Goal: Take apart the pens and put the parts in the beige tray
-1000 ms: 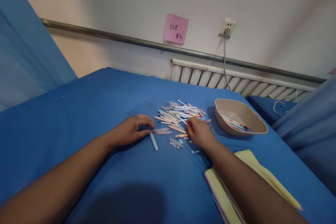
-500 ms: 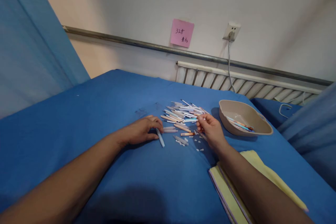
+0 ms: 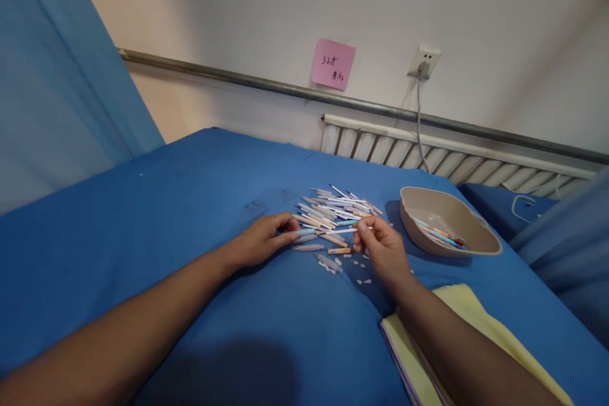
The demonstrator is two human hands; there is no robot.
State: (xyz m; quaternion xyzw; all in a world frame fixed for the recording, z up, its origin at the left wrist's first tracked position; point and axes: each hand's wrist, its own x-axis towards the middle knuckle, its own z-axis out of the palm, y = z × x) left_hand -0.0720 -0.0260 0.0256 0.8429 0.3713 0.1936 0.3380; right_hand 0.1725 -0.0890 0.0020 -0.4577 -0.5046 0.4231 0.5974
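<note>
My left hand (image 3: pixel 264 240) pinches a pale blue pen barrel (image 3: pixel 304 233), which points to the right. Between the fingertips of my right hand (image 3: pixel 384 247) is a thin white pen refill (image 3: pixel 339 231); its dark tip faces the barrel's end. I cannot tell whether the two touch. Behind them lies a loose pile of pen barrels and white refills (image 3: pixel 340 202). Closer to me rest a grey barrel (image 3: pixel 329 262), an orange pen piece (image 3: pixel 340 250) and several small white pen tips (image 3: pixel 364 281).
A beige basin (image 3: pixel 480 244) with several pens (image 3: pixel 440 231) stands on the right. A folded yellow cloth (image 3: pixel 457 298) lies under my right forearm on the blue sheet (image 3: pixel 200 171). Behind are a radiator (image 3: pixel 366 146), a metal rail (image 3: pixel 266 84) and a plugged-in socket (image 3: pixel 424 62).
The pale blue barrel has turned from pointing towards me to pointing right. My right hand has brought a white refill out of the pile, level with the barrel. The view has shifted slightly.
</note>
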